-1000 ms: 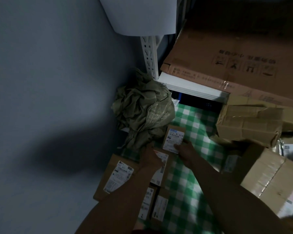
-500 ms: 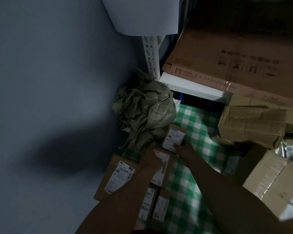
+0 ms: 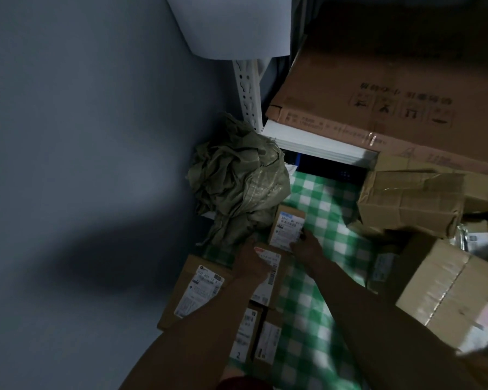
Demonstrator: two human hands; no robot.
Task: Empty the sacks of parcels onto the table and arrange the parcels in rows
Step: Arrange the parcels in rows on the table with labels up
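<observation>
A crumpled olive sack (image 3: 237, 184) lies at the table's far left corner. Just in front of it is a small brown parcel (image 3: 286, 225) with a white label, on the green checked tablecloth (image 3: 316, 302). My right hand (image 3: 306, 249) pinches the small parcel's near right corner. My left hand (image 3: 250, 266) grips the far left corner of a flat labelled parcel (image 3: 269, 280) right behind the small one. Along the table's left edge sit a larger labelled box (image 3: 195, 291) and two narrow parcels (image 3: 257, 339). The light is dim.
A grey wall runs along the left. A white shelf post (image 3: 247, 91) and a big flat carton (image 3: 378, 102) stand at the back. Loosely piled cardboard boxes (image 3: 412, 204) and another box (image 3: 448, 291) crowd the right side.
</observation>
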